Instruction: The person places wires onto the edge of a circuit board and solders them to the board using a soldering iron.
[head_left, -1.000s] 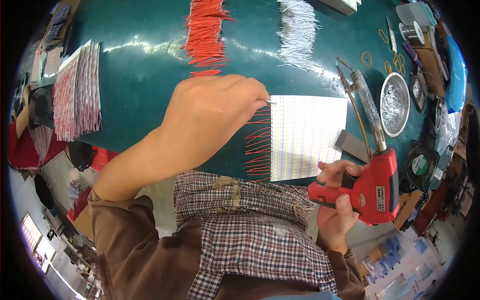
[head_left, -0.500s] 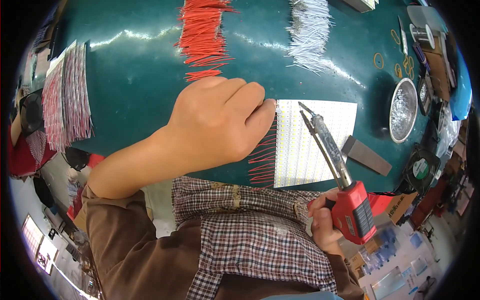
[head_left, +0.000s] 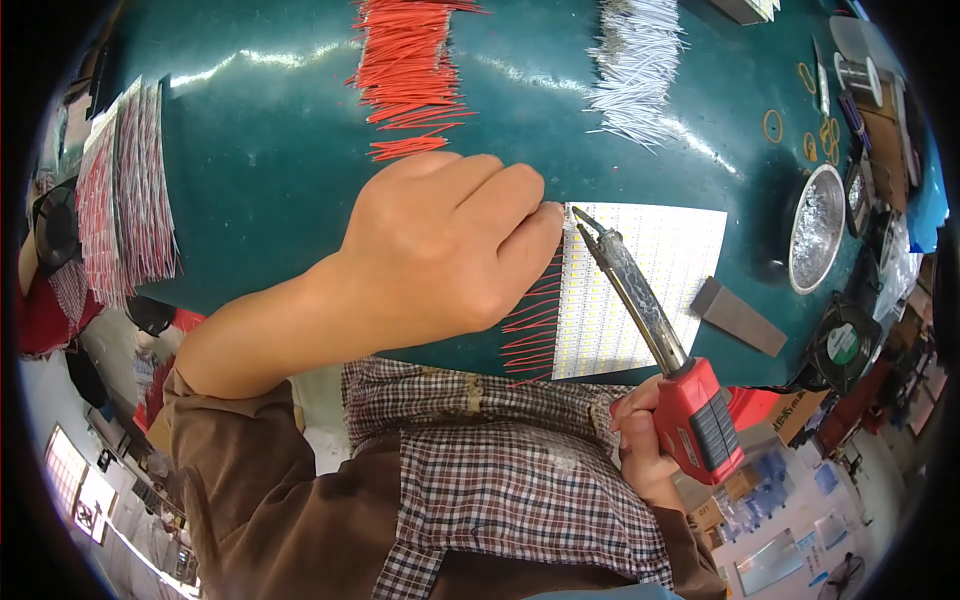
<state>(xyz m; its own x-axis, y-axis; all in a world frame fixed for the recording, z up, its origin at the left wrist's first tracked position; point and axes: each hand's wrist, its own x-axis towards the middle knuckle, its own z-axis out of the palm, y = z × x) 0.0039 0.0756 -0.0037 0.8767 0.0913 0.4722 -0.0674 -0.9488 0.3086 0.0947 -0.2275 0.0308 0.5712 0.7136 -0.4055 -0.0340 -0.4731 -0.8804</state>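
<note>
My left hand [head_left: 450, 255] rests knuckles-up on the green table [head_left: 270, 200], its fingertips pinched at the top left corner of a white panel of LED strips [head_left: 655, 290]. Short red wires [head_left: 530, 325] stick out along the panel's left edge, partly hidden under my hand. My right hand [head_left: 645, 445] grips the red handle of a soldering iron [head_left: 660, 340]. The iron's metal tip points up-left and meets the panel's corner right beside my left fingertips.
A pile of loose red wires [head_left: 405, 70] and a pile of white wires [head_left: 640, 60] lie at the table's far side. Stacked wired strips [head_left: 125, 190] lie at the left. A round metal dish [head_left: 815, 230], a grey block [head_left: 738, 317] and a small fan [head_left: 845, 345] sit to the right.
My right hand has swung the soldering iron from beside the table up over the panel, bringing its tip to the top left corner. My left hand has stayed at that corner.
</note>
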